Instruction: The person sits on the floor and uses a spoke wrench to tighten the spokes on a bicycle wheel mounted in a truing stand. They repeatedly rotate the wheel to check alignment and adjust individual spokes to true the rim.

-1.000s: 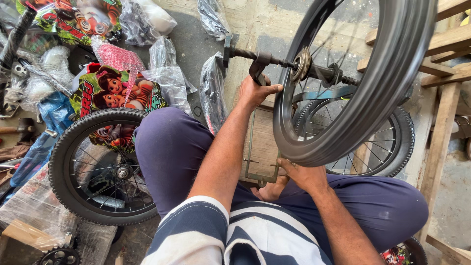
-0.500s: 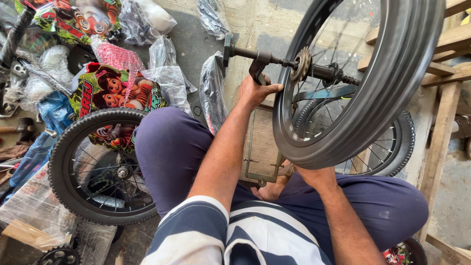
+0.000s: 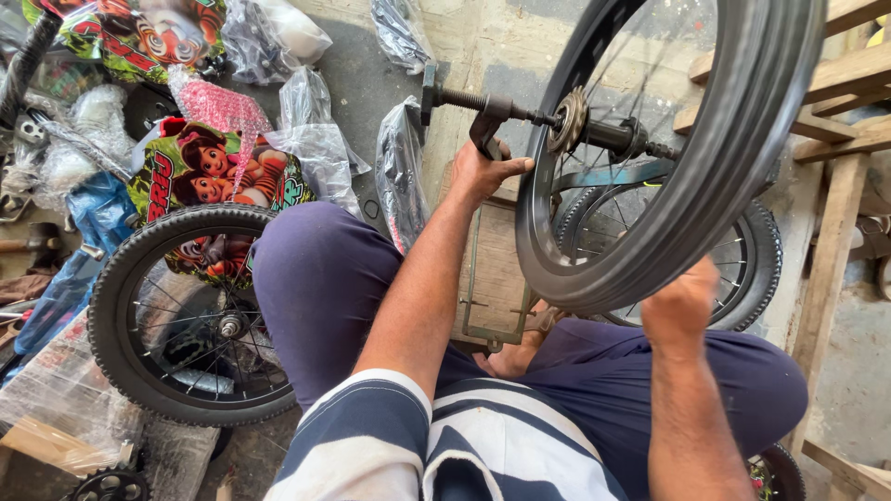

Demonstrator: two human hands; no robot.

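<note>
While the left hand (image 3: 483, 172) curled its fingers around the dark wrench (image 3: 486, 128) set on the threaded axle (image 3: 464, 98), the right hand (image 3: 682, 301) was closed over the lower edge of the bicycle wheel (image 3: 715, 176), palm pressed to the smooth tyre; the wheel stood upright and tilted above the person's lap, its small sprocket (image 3: 568, 119) just beside the wrench; against the frame half a second before, the right hand had shifted up along the rim and gripped higher, while the left hand had kept its place on the wrench; behind the held wheel stood a second wheel (image 3: 756, 269) with a knobbly tyre; a third, spoked wheel (image 3: 186, 320) lay on the floor beside the person's left knee, near a colourful printed panel (image 3: 218, 167) and clear plastic bags (image 3: 316, 139).
</note>
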